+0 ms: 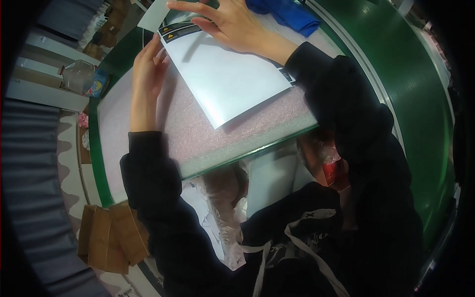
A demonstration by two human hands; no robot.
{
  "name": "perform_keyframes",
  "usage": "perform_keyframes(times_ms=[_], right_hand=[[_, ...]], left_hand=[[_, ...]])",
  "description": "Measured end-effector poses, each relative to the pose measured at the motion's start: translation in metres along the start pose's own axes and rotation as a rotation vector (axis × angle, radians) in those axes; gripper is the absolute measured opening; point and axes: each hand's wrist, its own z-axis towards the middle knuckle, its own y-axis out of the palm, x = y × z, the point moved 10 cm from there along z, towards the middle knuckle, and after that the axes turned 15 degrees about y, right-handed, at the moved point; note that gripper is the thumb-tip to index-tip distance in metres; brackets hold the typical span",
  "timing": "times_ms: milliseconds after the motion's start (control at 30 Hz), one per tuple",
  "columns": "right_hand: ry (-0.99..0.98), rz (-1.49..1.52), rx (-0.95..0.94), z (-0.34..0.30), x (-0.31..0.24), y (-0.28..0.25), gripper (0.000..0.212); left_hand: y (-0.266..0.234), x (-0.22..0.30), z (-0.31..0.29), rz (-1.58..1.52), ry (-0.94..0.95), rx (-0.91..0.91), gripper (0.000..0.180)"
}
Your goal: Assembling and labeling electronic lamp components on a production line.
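A large white glossy sheet point(222, 81) with black printed bands and small yellow warning triangles lies slantwise over the bubble-wrap-covered table. My left hand point(148, 67) is at the sheet's far left corner, its fingers closed about the edge; some fingertips are hidden. Above the sheet's far end, my right hand point(235, 27) has its fingers stretched apart, the forearm crossing the sheet's right side. Its index fingertip comes up to a small white flap point(153, 16) beyond that corner. What lies under the right palm is hidden.
Pinkish bubble wrap point(193, 138) covers the green-edged table. A blue cloth point(292, 17) is at the far right. A clear plastic jug point(78, 74) stands at left, with a cardboard box point(106, 237) below. White papers point(205, 213) and a red object point(334, 173) sit under the table edge.
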Motion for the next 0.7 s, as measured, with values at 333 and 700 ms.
perform_keyframes(times_ms=[333,700], right_hand=[[0.364,0.440,-0.336,0.018,-0.002,0.003,0.068],[0.690,0.655,-0.506,0.019,-0.020,0.003,0.082]], left_hand=[[0.023,0.013,-0.024,-0.250,-0.071,-0.093,0.016],[0.068,0.040,-0.045,-0.273,0.132,-0.384,0.010]])
